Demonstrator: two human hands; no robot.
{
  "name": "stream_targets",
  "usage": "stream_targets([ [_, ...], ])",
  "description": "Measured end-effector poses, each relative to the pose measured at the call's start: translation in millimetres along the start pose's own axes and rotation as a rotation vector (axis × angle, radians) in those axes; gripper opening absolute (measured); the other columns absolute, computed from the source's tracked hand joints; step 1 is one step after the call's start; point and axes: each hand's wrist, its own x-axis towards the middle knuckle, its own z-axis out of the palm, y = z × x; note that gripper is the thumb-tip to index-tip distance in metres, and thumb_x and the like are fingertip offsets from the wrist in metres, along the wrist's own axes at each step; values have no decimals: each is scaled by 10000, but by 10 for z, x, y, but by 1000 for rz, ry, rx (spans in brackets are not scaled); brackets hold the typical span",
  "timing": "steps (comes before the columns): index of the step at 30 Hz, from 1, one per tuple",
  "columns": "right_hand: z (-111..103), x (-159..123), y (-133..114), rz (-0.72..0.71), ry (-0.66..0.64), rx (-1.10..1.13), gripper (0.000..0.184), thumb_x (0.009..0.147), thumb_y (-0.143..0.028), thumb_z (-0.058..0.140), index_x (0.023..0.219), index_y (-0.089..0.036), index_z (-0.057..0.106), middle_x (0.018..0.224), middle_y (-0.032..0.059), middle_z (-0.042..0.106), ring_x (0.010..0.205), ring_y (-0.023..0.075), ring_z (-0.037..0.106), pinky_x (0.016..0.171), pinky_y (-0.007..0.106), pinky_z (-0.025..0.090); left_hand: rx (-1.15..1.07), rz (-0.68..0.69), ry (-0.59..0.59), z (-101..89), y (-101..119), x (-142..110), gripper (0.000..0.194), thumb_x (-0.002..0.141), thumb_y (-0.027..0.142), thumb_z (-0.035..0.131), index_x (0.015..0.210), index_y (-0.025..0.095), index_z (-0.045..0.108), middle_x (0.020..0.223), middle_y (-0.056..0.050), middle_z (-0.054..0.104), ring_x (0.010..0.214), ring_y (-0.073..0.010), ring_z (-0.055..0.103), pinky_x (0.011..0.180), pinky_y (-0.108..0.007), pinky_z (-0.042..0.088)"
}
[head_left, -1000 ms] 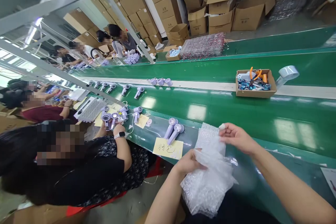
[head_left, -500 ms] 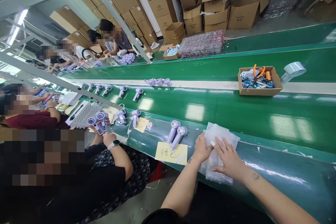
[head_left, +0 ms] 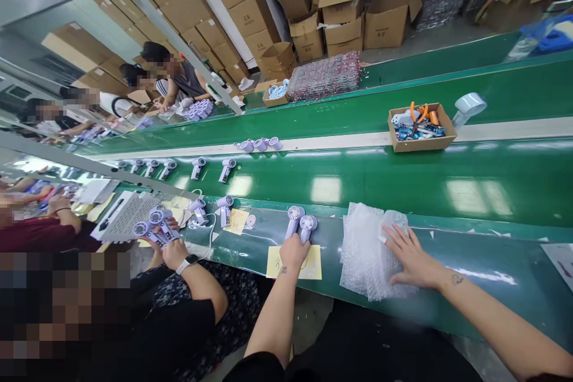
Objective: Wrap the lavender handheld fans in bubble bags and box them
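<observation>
Two lilac handheld fans lie side by side in front of me, one fan (head_left: 295, 213) slightly behind the other fan (head_left: 308, 224). My left hand (head_left: 293, 253) is closed around their lower part, covering the handles; which handle it grips is partly hidden. Beneath that wrist lies a yellow paper label (head_left: 313, 268) with handwriting, partly covered. To the right, a stack of clear bubble-wrap bags (head_left: 362, 253) rests on the bench. My right hand (head_left: 409, 256) lies with fingers spread on the top bubble-wrap bag (head_left: 391, 227), which is shifted to the right of the stack.
A green conveyor (head_left: 353, 176) runs beyond the bench, carrying several lilac fans on the left. On its pale centre strip stands a cardboard box (head_left: 423, 142) of tools and parts, beside a tape roll (head_left: 470, 108). At left, a co-worker's hands (head_left: 172, 248) hold two fans.
My left hand has left the bubble-wrap bags and moved left onto the fan handles. My right hand has slid the top bag a little to the right. The view has shifted.
</observation>
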Motion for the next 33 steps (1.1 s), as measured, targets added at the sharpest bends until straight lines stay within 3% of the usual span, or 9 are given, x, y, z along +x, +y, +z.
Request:
stream_targets([
  [3,-255,-148,-225,138,244,241,392,741,-511,612,1029,-245,626,1283,126,545,1240,346,416,1052,551,241,-42,-9,-65,-62,119,-189,230,708,396,629,681,175,574,713,-94,644,810,-295,614,696,-353,425],
  [5,-362,-275,-435,362,392,558,289,811,-501,535,914,-242,612,1062,109,640,1054,301,562,948,495,396,-138,19,-131,-7,254,-446,277,756,442,577,713,168,588,677,-57,636,716,-231,616,618,-292,430],
  [7,-390,-354,-664,519,391,1024,347,803,-546,532,989,-255,563,1042,97,643,959,278,614,854,468,473,-326,88,-253,150,464,-777,306,771,457,566,743,155,607,676,-37,631,659,-184,598,570,-254,422],
  [10,-340,-380,-875,506,245,1632,454,782,-549,570,1138,-283,481,1130,83,630,969,260,632,821,444,509,-538,280,-507,500,845,-1244,344,731,476,631,798,138,634,667,-23,616,614,-156,560,570,-251,425],
  [14,-381,-544,-655,732,536,1754,378,729,-417,684,1027,-259,514,940,35,673,893,241,651,802,400,545,-332,765,-555,955,1128,-1481,347,837,455,527,992,157,615,889,-81,642,805,-204,568,750,-322,443],
  [18,-583,-1067,-266,853,690,1715,407,680,-340,737,1030,-298,534,919,-7,645,862,219,647,768,400,578,182,1149,-610,1302,1106,-1320,177,776,196,589,936,130,626,1019,-179,593,1037,-313,489,885,-421,381],
  [24,-581,-1712,-396,888,527,1776,516,647,-314,767,1102,-292,523,863,9,626,780,192,640,644,295,579,251,1091,-677,1434,1234,-1117,136,758,103,537,716,163,652,786,-115,625,857,-247,558,790,-351,422],
  [28,-444,-1670,-719,822,360,1912,652,647,-349,754,1202,-336,411,877,-9,606,730,171,626,575,283,549,122,1012,-619,1308,1476,-1208,214,841,226,478,791,191,683,791,-59,657,802,-201,582,769,-310,432],
  [33,-503,-1524,-853,620,362,1771,760,679,-458,712,1276,-325,262,838,-11,588,605,126,547,441,216,440,-59,805,-511,1218,1694,-1380,140,785,227,546,810,143,655,740,-29,650,682,-145,569,639,-241,435],
])
